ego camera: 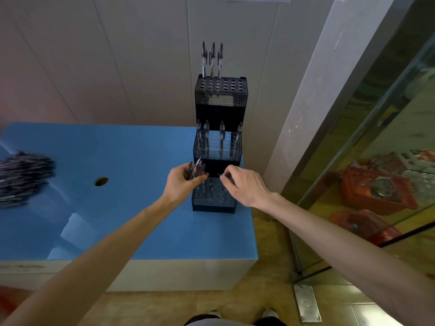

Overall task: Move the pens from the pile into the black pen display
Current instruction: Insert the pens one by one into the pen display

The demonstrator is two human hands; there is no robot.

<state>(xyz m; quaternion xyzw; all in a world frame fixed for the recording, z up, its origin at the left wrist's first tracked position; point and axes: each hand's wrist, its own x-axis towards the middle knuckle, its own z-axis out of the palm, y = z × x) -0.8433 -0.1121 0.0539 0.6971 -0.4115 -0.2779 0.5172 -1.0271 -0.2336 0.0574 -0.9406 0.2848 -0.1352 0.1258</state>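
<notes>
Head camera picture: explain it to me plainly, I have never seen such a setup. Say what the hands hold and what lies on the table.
There is no machine here. A person wears a camera on the head, so you look forward and down along both bare arms. On the blue table stands a black pen display with three stepped tiers of holes; a few pens already stand in each. A pile of pens lies far left. The left hand grips a small bunch of pens. The right hand pinches one pen over the lowest tier.

Bare forearms and hands, left hand (182,182) and right hand (244,184), without sleeves, rings or watch. Dark shoes with pale toe caps (269,314) were visible at bottom centre of frame.
</notes>
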